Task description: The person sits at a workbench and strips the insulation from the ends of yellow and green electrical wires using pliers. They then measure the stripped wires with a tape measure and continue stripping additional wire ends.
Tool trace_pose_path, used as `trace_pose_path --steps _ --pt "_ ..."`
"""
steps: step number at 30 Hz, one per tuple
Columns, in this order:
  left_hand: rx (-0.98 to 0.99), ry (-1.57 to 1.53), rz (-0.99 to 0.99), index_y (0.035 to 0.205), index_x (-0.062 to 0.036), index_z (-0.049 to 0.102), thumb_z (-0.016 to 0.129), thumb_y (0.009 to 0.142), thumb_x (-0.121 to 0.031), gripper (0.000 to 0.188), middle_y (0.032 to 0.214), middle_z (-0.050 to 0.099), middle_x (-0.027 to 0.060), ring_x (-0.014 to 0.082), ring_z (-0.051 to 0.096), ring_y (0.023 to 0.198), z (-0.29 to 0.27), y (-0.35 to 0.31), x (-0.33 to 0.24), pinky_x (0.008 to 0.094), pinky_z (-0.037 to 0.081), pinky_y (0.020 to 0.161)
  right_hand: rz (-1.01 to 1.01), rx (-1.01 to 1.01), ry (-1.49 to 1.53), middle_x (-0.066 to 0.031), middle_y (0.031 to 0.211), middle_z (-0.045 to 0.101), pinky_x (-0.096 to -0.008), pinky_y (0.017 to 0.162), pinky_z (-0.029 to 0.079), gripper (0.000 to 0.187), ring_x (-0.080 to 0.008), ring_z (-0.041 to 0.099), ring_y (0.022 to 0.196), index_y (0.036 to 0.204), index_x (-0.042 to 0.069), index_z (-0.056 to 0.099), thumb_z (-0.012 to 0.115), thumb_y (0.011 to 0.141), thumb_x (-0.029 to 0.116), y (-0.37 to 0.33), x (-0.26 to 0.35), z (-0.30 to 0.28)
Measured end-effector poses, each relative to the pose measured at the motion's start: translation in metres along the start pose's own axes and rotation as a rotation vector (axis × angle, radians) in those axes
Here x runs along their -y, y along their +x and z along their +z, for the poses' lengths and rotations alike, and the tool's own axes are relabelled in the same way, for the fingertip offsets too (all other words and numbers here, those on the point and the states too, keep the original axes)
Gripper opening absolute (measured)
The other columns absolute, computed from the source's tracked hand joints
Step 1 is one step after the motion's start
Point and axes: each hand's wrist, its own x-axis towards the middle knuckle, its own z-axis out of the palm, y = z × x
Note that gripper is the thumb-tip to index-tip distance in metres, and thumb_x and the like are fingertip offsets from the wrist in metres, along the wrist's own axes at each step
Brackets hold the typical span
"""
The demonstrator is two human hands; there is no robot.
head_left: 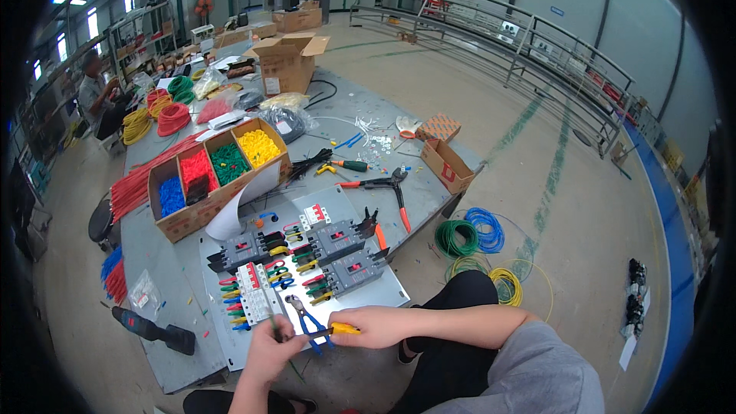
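My right hand [373, 326] is closed around a yellow-handled tool [344, 328] whose narrow dark end points left. That end, which looks like a knife blade, meets the fingers of my left hand [270, 349]. A thin green wire [296, 371] is pinched in my left hand and hangs below it. Just beyond, blue-handled pliers [301, 313] lie on a white mounting plate [387, 293]. Fixed to the plate are grey molded-case breakers [354, 270] and white miniature breakers [251, 288], with short red, green, yellow and blue wires at their terminals.
A divided cardboard box [222, 198] holds coloured wire caps. Red-handled cable cutters [399, 176] and a green-handled screwdriver [351, 165] lie on the grey table [429, 192]. A cordless drill [157, 330] is at left. Wire coils [456, 238] rest on the floor. Another person [96, 96] is far left.
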Motion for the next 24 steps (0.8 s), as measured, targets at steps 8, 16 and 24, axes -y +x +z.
trace_pose_path --steps 8,16,24 --pt "-0.187 -0.475 0.108 0.090 -0.0171 0.043 0.064 0.086 0.004 0.030 0.071 0.052 -0.0028 0.0052 0.036 0.050 -0.035 -0.003 -0.017 0.0227 0.029 0.044 0.110 0.459 0.526 -0.0051 0.083 0.062 -0.0312 0.061 0.053 0.037 -0.0173 0.062 0.071 0.107 0.006 0.059 0.040 0.110 0.037 0.013 -0.046 0.026" --pt "-0.228 -0.500 0.127 0.091 -0.0184 0.046 0.065 0.093 -0.011 0.020 0.067 0.048 -0.0050 0.0048 0.042 0.052 -0.024 0.007 -0.006 0.0210 0.028 0.042 0.090 0.592 0.837 -0.0067 0.087 0.065 -0.0318 0.060 0.058 0.029 -0.0169 0.067 0.077 0.107 0.006 0.060 0.042 0.106 0.029 0.013 -0.035 0.059" --pt "-0.161 -0.825 0.021 0.102 -0.0184 0.055 0.046 0.108 -0.050 0.033 0.067 0.034 -0.0054 0.0075 0.030 0.053 -0.039 0.010 0.012 0.0238 0.025 0.047 0.177 0.431 1.128 -0.0102 0.096 0.067 -0.0368 0.067 0.060 0.030 -0.0224 0.069 0.085 0.116 0.007 0.060 0.044 0.110 0.031 0.025 -0.019 0.054"
